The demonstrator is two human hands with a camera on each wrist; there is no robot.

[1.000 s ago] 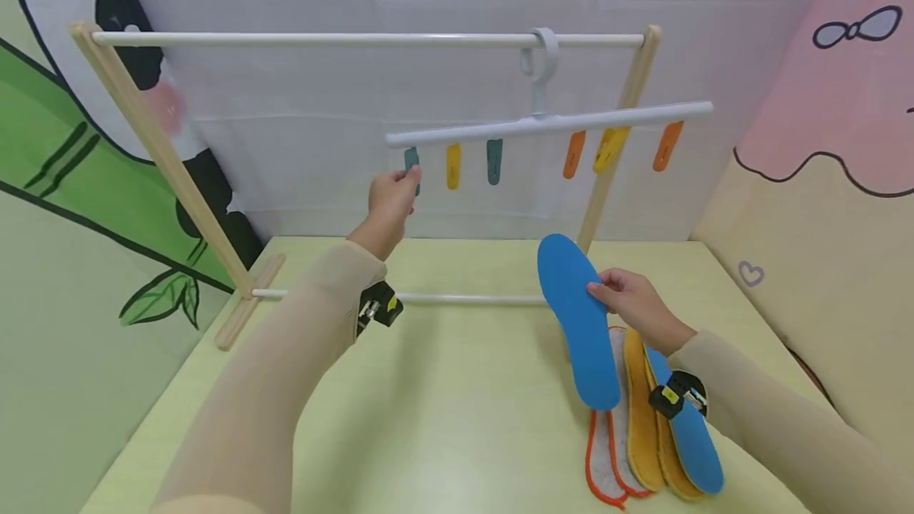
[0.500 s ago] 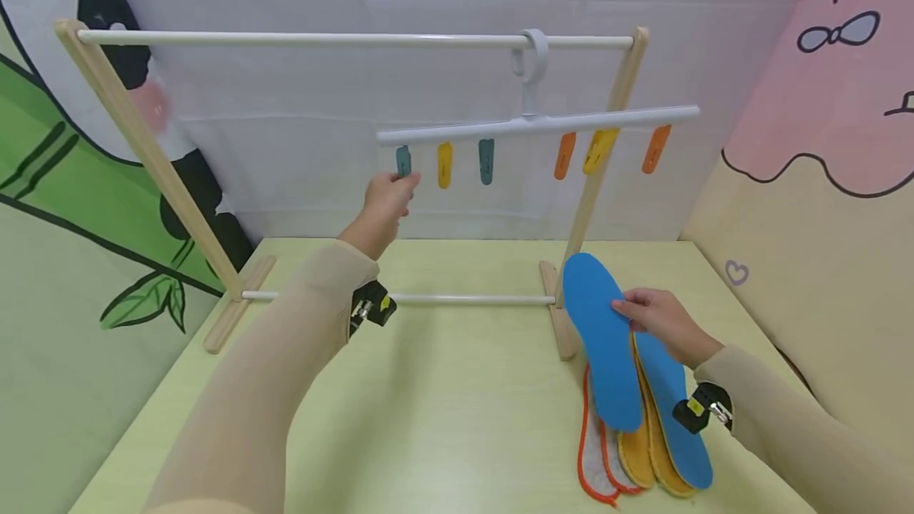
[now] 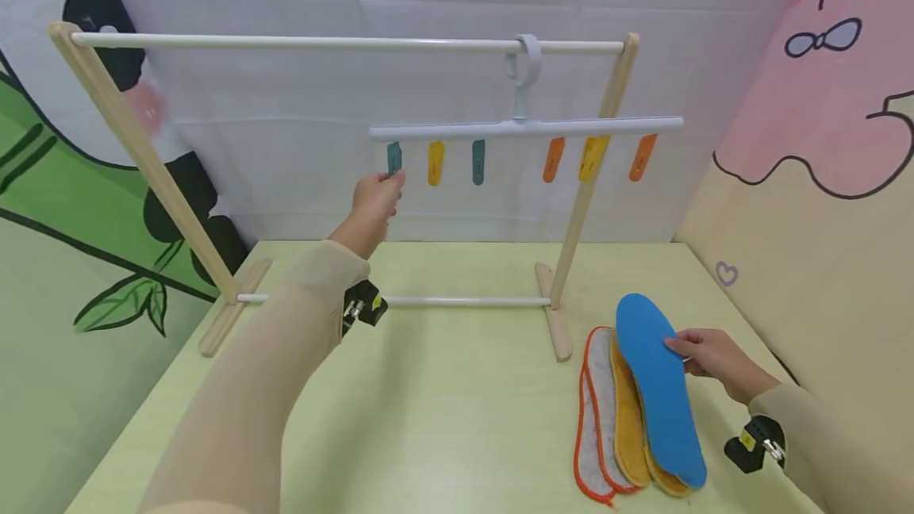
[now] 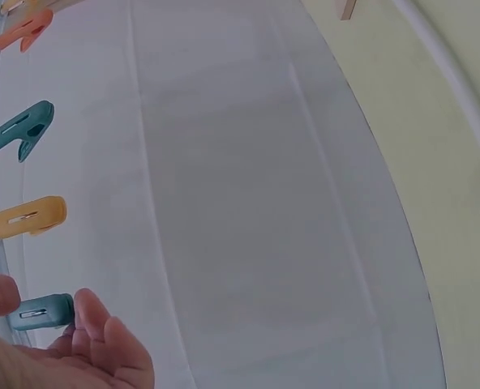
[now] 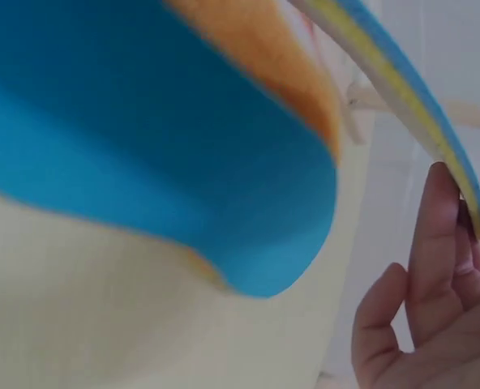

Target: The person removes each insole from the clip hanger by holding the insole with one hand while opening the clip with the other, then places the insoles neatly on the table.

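Note:
My left hand [image 3: 377,201] is raised to the leftmost teal clip [image 3: 394,158] on a white hanger bar [image 3: 457,132]. The left wrist view shows the thumb on one side of that clip [image 4: 45,312] and fingertips on the other. At the right, my right hand [image 3: 717,359] pinches a blue insole [image 3: 657,387] by its edge, near the upper end. A pale and yellow layer shows along the edge of the held insole [image 5: 418,109]. Beneath it lies another blue insole [image 5: 183,162], hidden from the head view.
The hanger hooks over the white top rail [image 3: 286,42] of a wooden rack [image 3: 143,157]. Further along hang a yellow clip [image 3: 435,163], another teal clip [image 3: 478,162] and several orange and yellow ones. Mustard insoles [image 3: 628,427] and grey, red-edged insoles [image 3: 596,419] lie on the table [image 3: 457,419].
My right hand has carried the blue insole rightward and down over the pile. The hanger bar has swung closer to level. My left hand sits slightly lower on the teal clip.

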